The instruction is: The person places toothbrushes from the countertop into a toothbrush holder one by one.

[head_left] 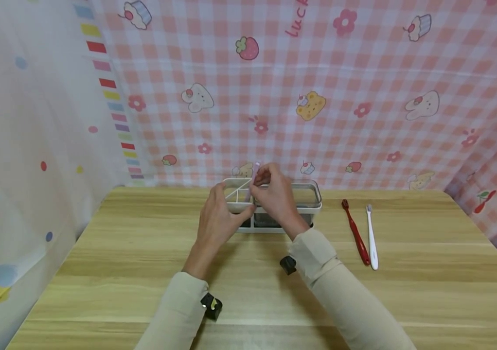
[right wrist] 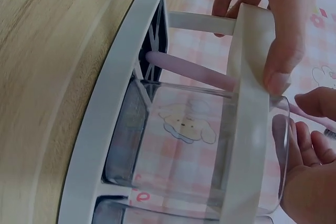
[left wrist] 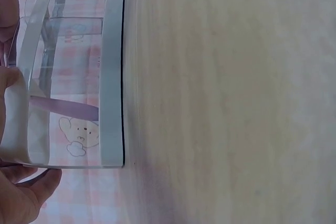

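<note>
A white toothbrush holder [head_left: 245,229] stands near the table's back, with a divided section at its left and clear cups [right wrist: 173,145] beside it. My left hand [head_left: 219,221] grips the divided end, thumb on the front rim and fingers around the left side. A light purple toothbrush [right wrist: 194,69] stands tilted in that section, its lower end at the holder's base. Near the top, my right hand [head_left: 276,194] pinches this toothbrush between thumb and fingers. The left wrist view also shows the purple handle [left wrist: 65,107] inside the frame.
To the right of the holder, a red toothbrush [head_left: 355,233] and a white toothbrush [head_left: 372,238] lie side by side on the wooden table [head_left: 121,272]. A pink checked cloth [head_left: 266,87] hangs behind the table, and a pale cloth [head_left: 34,121] hangs at the left.
</note>
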### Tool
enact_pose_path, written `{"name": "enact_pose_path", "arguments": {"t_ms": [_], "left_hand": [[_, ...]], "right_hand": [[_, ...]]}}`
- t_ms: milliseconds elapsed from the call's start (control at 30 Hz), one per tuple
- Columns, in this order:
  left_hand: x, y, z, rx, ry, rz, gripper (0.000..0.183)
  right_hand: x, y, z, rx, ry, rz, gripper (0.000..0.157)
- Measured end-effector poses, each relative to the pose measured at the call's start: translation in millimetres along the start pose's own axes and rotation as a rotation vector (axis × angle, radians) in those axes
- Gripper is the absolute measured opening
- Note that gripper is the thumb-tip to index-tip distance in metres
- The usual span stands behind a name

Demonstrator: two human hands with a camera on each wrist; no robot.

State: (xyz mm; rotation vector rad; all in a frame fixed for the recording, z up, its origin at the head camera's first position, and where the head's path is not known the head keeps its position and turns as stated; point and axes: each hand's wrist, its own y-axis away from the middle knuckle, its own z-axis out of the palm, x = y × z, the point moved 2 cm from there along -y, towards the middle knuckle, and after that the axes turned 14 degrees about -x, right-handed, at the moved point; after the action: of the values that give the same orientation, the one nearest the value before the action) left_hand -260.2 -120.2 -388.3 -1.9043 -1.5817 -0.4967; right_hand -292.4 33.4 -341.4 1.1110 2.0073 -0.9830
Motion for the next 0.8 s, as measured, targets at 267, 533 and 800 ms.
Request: {"name": "enact_pose_path", "arguments": {"t_ms": [267,533,800], "left_hand": [[1.1,0.8,-0.8,-0.014,-0.001,-0.013,0.09],[2.0,0.7,-0.1,-0.007,-0.011,0.005,0.093],[3.8,0.9,-0.6,-0.011,-0.005,-0.005,0.094]], "right_hand": [[3.2,6.2,-6.7,-0.026,0.077,-0.041,0.032],[7.7,16.8,-16.6,-0.04,0.479,-0.068,0.067],[14.4,27.4,-31.6,0.011,0.66,-0.065,0.072]]}}
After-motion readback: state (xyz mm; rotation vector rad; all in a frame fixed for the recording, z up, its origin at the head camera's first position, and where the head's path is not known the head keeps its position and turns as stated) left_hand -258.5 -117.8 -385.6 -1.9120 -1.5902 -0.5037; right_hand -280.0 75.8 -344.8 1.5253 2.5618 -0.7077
